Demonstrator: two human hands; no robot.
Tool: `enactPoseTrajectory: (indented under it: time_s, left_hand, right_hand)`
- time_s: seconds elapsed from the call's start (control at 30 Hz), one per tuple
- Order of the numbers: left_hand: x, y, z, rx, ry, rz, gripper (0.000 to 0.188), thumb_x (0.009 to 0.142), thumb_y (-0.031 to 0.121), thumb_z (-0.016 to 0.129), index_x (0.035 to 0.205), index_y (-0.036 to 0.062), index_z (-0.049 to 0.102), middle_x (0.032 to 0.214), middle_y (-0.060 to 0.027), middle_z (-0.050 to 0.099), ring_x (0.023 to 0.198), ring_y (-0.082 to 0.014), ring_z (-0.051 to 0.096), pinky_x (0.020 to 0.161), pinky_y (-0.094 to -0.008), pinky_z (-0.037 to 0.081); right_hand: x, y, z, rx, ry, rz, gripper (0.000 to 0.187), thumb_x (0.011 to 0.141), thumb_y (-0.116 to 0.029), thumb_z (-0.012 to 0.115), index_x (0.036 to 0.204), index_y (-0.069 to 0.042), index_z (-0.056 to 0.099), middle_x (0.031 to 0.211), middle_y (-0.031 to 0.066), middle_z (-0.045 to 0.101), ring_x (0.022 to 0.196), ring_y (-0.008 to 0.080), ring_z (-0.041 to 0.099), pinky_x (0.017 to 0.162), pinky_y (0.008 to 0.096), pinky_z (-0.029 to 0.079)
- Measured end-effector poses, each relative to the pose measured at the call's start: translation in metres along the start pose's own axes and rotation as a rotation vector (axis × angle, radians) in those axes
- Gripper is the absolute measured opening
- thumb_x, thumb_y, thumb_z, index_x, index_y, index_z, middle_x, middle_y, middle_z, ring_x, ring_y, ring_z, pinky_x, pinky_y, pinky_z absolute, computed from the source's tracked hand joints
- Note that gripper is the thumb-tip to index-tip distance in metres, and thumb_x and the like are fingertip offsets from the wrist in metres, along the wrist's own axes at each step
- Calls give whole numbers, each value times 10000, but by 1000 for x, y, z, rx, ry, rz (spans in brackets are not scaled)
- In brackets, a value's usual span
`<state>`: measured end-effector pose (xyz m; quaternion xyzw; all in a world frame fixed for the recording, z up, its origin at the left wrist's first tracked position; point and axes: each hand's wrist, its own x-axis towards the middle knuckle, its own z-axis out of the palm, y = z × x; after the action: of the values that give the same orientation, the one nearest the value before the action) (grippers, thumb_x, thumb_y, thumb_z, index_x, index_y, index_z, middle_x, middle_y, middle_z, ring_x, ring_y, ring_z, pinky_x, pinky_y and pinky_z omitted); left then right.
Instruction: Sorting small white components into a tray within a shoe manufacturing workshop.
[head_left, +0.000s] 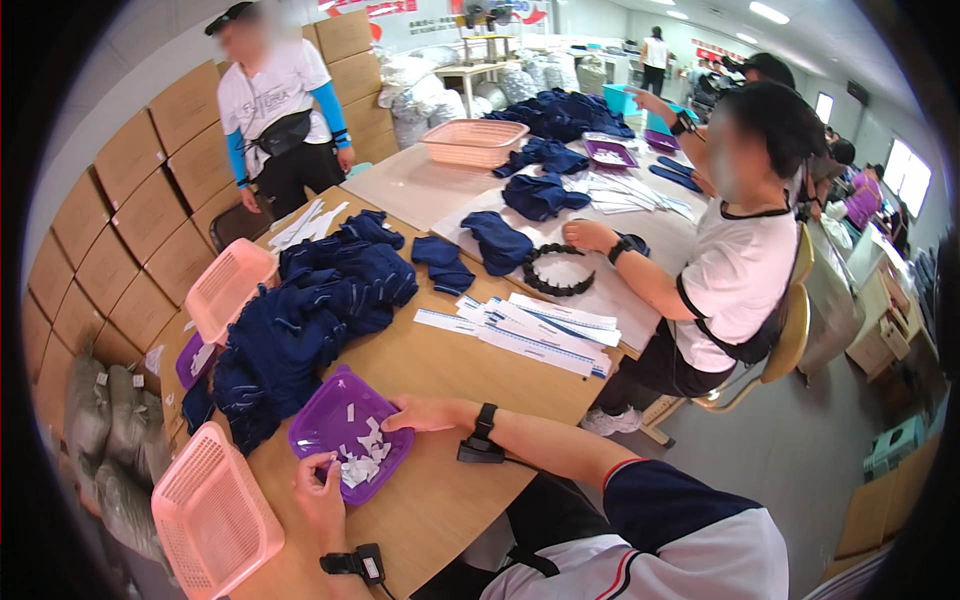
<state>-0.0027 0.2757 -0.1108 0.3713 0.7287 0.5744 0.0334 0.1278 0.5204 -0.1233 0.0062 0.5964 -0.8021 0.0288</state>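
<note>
A purple plastic basket point(318, 418) stands tilted on the table in front of me, with small white paper slips point(366, 458) heaped at its near end. My right hand point(418, 412) is closed on the basket's right rim, thumb toward the inside. At the near left rim, my left hand point(320, 492) has its thumb and forefinger pinched together; whatever lies between them is too small to make out. Just beyond the basket lies a big pile of dark blue fabric pieces point(310, 320).
Pink baskets point(215, 510) stand at the left edge. White paper strips point(540, 335) lie on the table point(470, 425) to the right. A co-worker point(745, 260) sits across at right, a hand by a black braided ring point(560, 285). Another person point(280, 110) stands by stacked cartons point(125, 165).
</note>
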Motion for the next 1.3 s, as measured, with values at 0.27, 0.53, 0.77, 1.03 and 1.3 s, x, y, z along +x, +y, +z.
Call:
enactPoseTrajectory:
  time_s: [0.27,0.53,0.77,1.03,1.3]
  left_hand:
    - [0,-1,5,130,55,11,135,800,82,798,919,84,734,904,-44,715,881,-222,629,849,-348,467]
    - [-3,12,-1,219,47,117,101,816,54,798,888,44,727,866,-57,687,842,-183,614,817,-324,464]
    - [2,11,1,231,33,188,84,811,53,787,879,59,738,872,-56,704,858,-211,630,852,-349,455]
    - [4,9,2,129,33,175,72,823,101,780,861,92,720,905,-43,719,933,-248,650,937,-378,421]
    - [0,1,2,169,47,100,62,843,117,761,883,93,720,897,-37,715,900,-242,632,933,-371,418]
  right_hand:
    - [-6,8,-4,107,13,25,590,1001,-120,576,1519,33,338,1442,127,544,1259,215,563,1114,356,439]
    - [-3,4,-2,119,13,58,597,1016,-117,580,1531,26,312,1487,138,498,1317,224,525,1142,367,416]
    - [-1,9,-8,127,7,40,606,1017,-117,565,1544,9,294,1455,134,521,1280,219,554,1106,371,455]
    - [-3,5,-4,113,27,46,611,1016,-124,579,1542,14,299,1460,133,519,1288,217,549,1119,366,443]
    - [-3,5,-4,118,13,39,611,1017,-132,592,1533,29,307,1468,143,514,1297,225,545,1131,363,434]
